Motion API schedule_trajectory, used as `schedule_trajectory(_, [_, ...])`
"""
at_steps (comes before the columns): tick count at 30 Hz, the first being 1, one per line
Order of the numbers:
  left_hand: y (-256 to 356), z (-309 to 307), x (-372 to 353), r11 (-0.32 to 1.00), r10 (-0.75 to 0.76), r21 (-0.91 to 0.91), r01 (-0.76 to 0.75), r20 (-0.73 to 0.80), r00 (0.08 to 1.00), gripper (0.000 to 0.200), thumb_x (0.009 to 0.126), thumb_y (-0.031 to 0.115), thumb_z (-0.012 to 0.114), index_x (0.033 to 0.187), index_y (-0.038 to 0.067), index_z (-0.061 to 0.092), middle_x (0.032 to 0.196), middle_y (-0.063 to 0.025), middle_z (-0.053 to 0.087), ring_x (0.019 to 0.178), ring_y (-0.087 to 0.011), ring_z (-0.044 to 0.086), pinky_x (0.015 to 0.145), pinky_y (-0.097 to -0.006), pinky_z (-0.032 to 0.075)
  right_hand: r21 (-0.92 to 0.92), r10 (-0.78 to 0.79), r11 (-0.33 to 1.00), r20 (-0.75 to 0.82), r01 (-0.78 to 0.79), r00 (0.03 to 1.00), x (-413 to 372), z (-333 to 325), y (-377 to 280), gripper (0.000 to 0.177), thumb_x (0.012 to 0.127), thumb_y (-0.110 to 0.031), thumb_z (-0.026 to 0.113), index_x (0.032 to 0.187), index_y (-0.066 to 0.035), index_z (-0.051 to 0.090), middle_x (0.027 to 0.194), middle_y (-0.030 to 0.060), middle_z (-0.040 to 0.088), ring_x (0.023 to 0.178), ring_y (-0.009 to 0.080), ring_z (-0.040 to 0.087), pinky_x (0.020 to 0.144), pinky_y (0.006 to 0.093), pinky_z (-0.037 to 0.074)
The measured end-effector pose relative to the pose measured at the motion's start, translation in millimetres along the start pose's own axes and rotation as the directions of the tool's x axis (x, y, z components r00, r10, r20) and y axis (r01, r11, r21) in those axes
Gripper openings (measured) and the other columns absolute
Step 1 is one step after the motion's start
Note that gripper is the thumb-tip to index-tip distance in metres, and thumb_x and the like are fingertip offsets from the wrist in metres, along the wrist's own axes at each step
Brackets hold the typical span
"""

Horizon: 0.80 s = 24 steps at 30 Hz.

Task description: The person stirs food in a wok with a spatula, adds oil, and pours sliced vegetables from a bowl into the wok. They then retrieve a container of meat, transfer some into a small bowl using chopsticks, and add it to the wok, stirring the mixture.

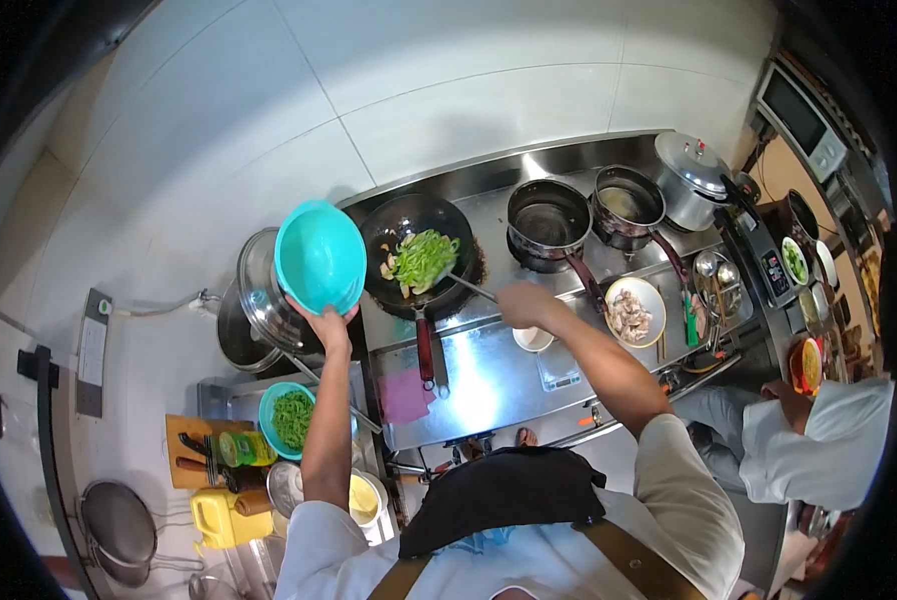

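My left hand (327, 326) grips a turquoise bowl (319, 255) at its lower rim, tilted up left of the wok; no food shows inside it. My right hand (525, 304) is closed around the handle of a long metal spatula (475, 287). The spatula's head rests among sliced green vegetables (424, 262) in the black wok (377, 222); its exact shape is partly hidden. Pale brown pieces (391, 270) lie beside the greens. The wok sits on the stove with its dark red handle (425, 352) pointing toward me.
Two saucepans (549, 212) and a pressure cooker (691, 165) stand to the right. A plate of pale meat pieces (631, 312) is near my right forearm. At left are a glass lid (269, 290) and a bowl of shredded greens (292, 420). Another person (819, 440) is at far right.
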<state>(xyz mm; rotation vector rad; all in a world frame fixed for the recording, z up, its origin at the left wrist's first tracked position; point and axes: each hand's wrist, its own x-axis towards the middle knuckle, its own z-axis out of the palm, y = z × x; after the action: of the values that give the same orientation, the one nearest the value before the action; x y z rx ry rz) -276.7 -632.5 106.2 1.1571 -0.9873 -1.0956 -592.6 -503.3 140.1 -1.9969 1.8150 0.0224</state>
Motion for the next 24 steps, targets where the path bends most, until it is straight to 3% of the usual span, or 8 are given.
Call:
schedule_trajectory(5, [-42,-70,-66,0.987,-0.148,-0.080,0.141,-0.084,0.985,0.078,0.081,-0.009,0.032,0.145,0.024,0.001,0.143,-0.0174,0.019,0.113,-0.0389,0.047,0.063,-0.0424,0.060,0.336,0.049,0.940,-0.316,0.064,0.947,47,61,-7,0.027,0.075,-0.006,0.054,0.099,0.004,0.060,0.082,0.0275,0.063,0.078,0.0421,0.063,0.073,0.0487,0.050])
schedule_trajectory(12, [-101,-134,-211,0.915,-0.402,-0.146,0.376,-0.250,0.881,0.054,0.079,-0.004,0.035,0.132,0.003,0.026,0.116,-0.0237,0.048,0.084,-0.0340,0.063,0.058,-0.0386,0.059,0.251,0.077,0.968,-0.238,-0.015,0.968,96,81,-8,0.025,0.078,-0.006,0.052,0.100,0.003,0.059,0.086,0.0284,0.062,0.083,0.0422,0.062,0.074,0.0494,0.049])
schedule_trajectory(14, [-103,-142,-250,0.853,-0.518,-0.158,0.498,-0.133,0.845,0.067,0.071,-0.009,0.036,0.135,0.007,0.022,0.127,-0.0202,0.039,0.102,-0.0388,0.055,0.064,-0.0457,0.061,0.241,0.034,0.970,-0.229,0.023,0.973,81,78,9,0.027,0.079,-0.006,0.052,0.103,0.004,0.057,0.084,0.0293,0.061,0.082,0.0436,0.061,0.074,0.0497,0.049])
schedule_trajectory(17, [-96,-132,-291,0.771,-0.633,-0.085,0.632,0.011,0.774,0.066,0.070,-0.008,0.035,0.134,0.004,0.023,0.121,-0.0231,0.044,0.092,-0.0399,0.061,0.062,-0.0433,0.061,0.037,-0.219,0.971,-0.250,0.235,0.943,49,44,14,0.020,0.084,-0.013,0.051,0.095,0.003,0.056,0.076,0.0244,0.062,0.067,0.0370,0.063,0.057,0.0457,0.050])
schedule_trajectory(19, [-97,-118,-300,0.638,-0.765,-0.060,0.767,0.055,0.641,0.064,0.073,-0.008,0.035,0.134,0.004,0.023,0.121,-0.0230,0.046,0.090,-0.0389,0.062,0.061,-0.0420,0.061,0.623,0.192,0.761,0.051,-0.181,0.980,28,9,-6,0.015,0.085,-0.011,0.049,0.088,0.001,0.056,0.068,0.0109,0.059,0.051,0.0192,0.057,0.039,0.0345,0.045])
schedule_trajectory(20, [-106,-113,-302,0.561,-0.821,-0.081,0.824,0.067,0.566,0.063,0.073,-0.008,0.034,0.134,0.004,0.023,0.121,-0.0230,0.046,0.091,-0.0387,0.062,0.061,-0.0413,0.061,0.618,0.187,0.766,0.053,-0.180,0.981,27,5,-5,0.015,0.085,-0.011,0.049,0.088,0.001,0.056,0.068,0.0109,0.059,0.051,0.0192,0.057,0.039,0.0345,0.045])
schedule_trajectory(22, [-120,-97,-300,0.539,-0.834,-0.051,0.841,0.104,0.542,0.055,0.079,-0.004,0.037,0.133,0.001,0.024,0.120,-0.0245,0.047,0.089,-0.0376,0.063,0.064,-0.0399,0.061,0.969,0.221,0.195,0.108,-0.153,0.969,27,-7,0,0.010,0.084,-0.006,0.046,0.081,0.001,0.052,0.060,0.0038,0.050,0.041,0.0111,0.045,0.031,0.0306,0.035])
schedule_trajectory(24, [-127,-82,-299,0.517,-0.845,-0.020,0.856,0.145,0.514,0.048,0.085,0.000,0.039,0.131,-0.001,0.024,0.118,-0.0259,0.048,0.086,-0.0365,0.064,0.067,-0.0385,0.061,0.969,0.240,0.153,0.153,-0.193,0.959,32,-26,-1,0.012,0.086,-0.005,0.042,0.077,-0.001,0.050,0.056,0.0007,0.045,0.040,0.0094,0.039,0.032,0.0277,0.033])
